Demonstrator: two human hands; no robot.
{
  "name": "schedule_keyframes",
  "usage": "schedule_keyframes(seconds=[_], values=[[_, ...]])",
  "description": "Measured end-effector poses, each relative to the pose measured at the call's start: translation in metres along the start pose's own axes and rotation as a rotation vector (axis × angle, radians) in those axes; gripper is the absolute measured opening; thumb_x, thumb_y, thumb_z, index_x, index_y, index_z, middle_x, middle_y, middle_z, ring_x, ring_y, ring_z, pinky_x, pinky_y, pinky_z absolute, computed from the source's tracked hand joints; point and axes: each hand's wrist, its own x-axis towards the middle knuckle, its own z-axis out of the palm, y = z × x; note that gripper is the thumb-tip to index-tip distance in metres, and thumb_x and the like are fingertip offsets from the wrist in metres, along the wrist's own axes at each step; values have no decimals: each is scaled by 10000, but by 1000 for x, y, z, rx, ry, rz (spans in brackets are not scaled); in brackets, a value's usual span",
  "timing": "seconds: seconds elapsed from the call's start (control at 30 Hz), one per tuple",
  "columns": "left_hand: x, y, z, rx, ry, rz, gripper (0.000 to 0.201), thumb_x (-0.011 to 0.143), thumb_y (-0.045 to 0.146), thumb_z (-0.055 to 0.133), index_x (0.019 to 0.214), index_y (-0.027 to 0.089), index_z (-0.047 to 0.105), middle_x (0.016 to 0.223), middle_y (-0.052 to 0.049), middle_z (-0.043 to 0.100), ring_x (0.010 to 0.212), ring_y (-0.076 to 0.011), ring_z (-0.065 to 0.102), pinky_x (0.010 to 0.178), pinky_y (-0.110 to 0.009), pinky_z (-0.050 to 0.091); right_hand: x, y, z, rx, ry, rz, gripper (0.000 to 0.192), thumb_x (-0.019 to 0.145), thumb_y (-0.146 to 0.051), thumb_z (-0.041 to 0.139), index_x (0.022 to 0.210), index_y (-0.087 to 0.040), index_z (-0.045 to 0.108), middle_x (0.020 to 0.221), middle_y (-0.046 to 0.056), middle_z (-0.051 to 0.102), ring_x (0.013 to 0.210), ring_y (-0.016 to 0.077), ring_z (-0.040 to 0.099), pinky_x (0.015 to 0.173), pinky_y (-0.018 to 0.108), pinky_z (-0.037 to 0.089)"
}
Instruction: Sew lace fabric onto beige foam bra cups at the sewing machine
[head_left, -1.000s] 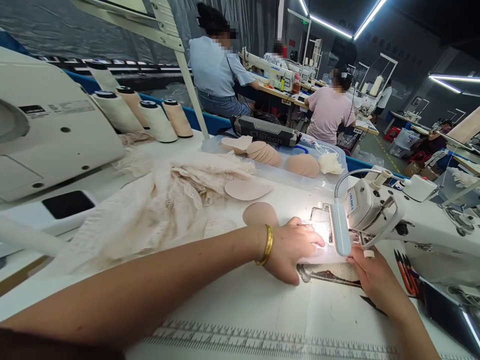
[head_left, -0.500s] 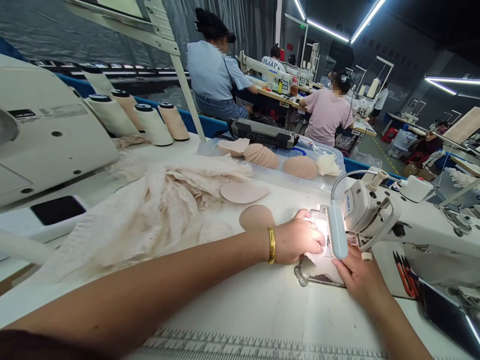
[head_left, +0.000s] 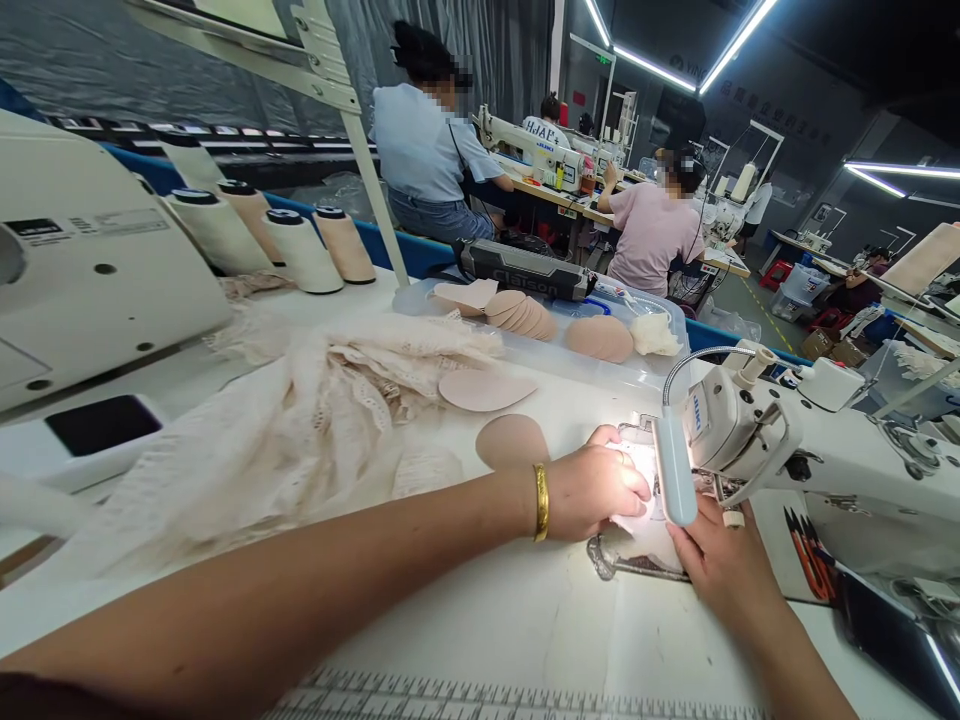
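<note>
Ruler strip: a printed grey measuring scale (head_left: 480, 695) is running along the near edge of the white worktable (head_left: 525, 620), well in front of the white sewing machine (head_left: 817, 450).
Right hand: the right hand (head_left: 724, 565) is lying flat, fingers stretched out and together, pressing the near edge of the small pale fabric piece (head_left: 652, 545) just in front of the sewing machine; it is gripping nothing.
Left hand: the left hand (head_left: 592, 490), wearing a gold bangle (head_left: 541, 502), is curling loosely with its fingertips pinching and pressing the far edge of the same piece, just left of the sewing machine's head.
Fabric piece: it is lying under the machine's needle area, between both hands, glaring in the light so its detail cannot be told.
Lamp: a pale blue gooseneck lamp (head_left: 673, 465) is shining down from the sewing machine's head.
Cup pad: a round beige foam pad (head_left: 511, 441) is lying just left of the left hand.
Lace: a heap of cream lace fabric (head_left: 315, 420) is spreading well left of the sewing machine.
Tray: a clear plastic tray (head_left: 660, 372) holding more beige pads is sitting behind the machine's head.
Thread cones: four cream and beige thread cones (head_left: 300, 248) are standing far left of the sewing machine.
People: two seated people are working at other machines well beyond the tray.
</note>
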Motion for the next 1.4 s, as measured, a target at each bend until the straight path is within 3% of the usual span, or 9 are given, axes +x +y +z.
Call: schedule_keyframes(seconds=[0.37, 0.63, 0.73, 0.87, 0.97, 1.13, 1.4], values=[[0, -7, 6, 56, 117, 33, 193, 693, 43, 666, 800, 204, 679, 888, -29, 737, 855, -218, 602, 998, -491, 215, 2, 3, 3, -25, -14, 23, 336, 1046, -263, 437, 1272, -240, 684, 1229, 67, 728, 1150, 299, 613, 1080, 505, 351], [1, -6, 5, 67, 130, 22, 171, 704, 48, 660, 776, 203, 666, 877, -35, 738, 855, -219, 601, 987, -471, 233, -1, 6, 4, -63, -45, 22, 369, 1045, -275, 410, 1329, -242, 643, 1249, 87, 721, 1133, 314, 631, 983, 513, 434], [1, -7, 8, 63, 127, 19, 204, 692, 41, 664, 808, 209, 672, 941, -33, 750, 884, -222, 612, 1009, -481, 217, -2, 7, 1, -36, -15, 7, 358, 1051, -293, 396, 1299, -236, 648, 1247, 88, 719, 1079, 304, 651, 949, 509, 471], [0, -8, 11, 38, 134, -1, 331, 703, 25, 660, 944, 250, 694, 1113, -8, 749, 974, -230, 634, 1016, -488, 210, -2, 7, -3, 31, 133, 23, 272, 1039, -299, 430, 1164, -208, 653, 1066, 102, 747, 975, 279, 677, 875, 459, 546], [0, -7, 9, 23, 121, -20, 284, 705, 43, 668, 912, 235, 703, 1082, -24, 756, 946, -227, 631, 1016, -501, 212, 0, 7, -5, 85, 219, 50, 233, 1033, -308, 455, 1153, -197, 621, 1002, 118, 721, 958, 274, 683, 822, 426, 583], [0, -3, 4, 33, 94, -36, 223, 702, 57, 663, 854, 215, 701, 927, -43, 753, 893, -228, 617, 1014, -508, 232, 2, 4, -5, 111, 215, 90, 248, 1039, -321, 442, 1187, -197, 598, 1043, 134, 700, 1013, 291, 677, 832, 452, 602], [0, -2, 9, 38, 112, -15, 317, 678, 27, 635, 918, 227, 692, 1099, -30, 750, 978, -236, 634, 980, -480, 235, 1, 6, -2, 130, 230, 65, 178, 1028, -291, 472, 1109, -209, 608, 1007, 131, 699, 950, 293, 679, 786, 474, 611]])
